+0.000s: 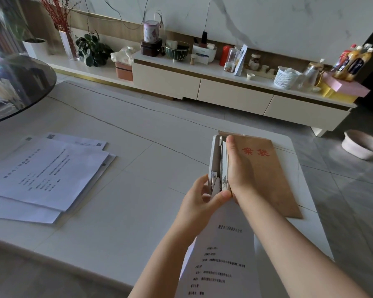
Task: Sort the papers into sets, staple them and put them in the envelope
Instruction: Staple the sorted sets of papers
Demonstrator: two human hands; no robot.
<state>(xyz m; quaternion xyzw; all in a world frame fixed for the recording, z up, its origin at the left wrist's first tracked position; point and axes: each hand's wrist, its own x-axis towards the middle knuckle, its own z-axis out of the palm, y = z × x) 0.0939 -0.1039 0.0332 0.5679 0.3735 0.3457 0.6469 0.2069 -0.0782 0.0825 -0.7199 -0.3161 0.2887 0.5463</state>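
White printed paper is lying low in the frame, between two arms. Above it, the left hand and right hand are both gripping the stapler at the paper's top. Right of it, the brown envelope is lying on the bench. More papers are sitting far left.

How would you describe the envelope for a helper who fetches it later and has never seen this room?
Start at the white table and go to its far right corner. The envelope lies flat there, just behind the right hand working the stapler. It is the only brown paper item, marked with red characters, while the paper stacks at the left are white.
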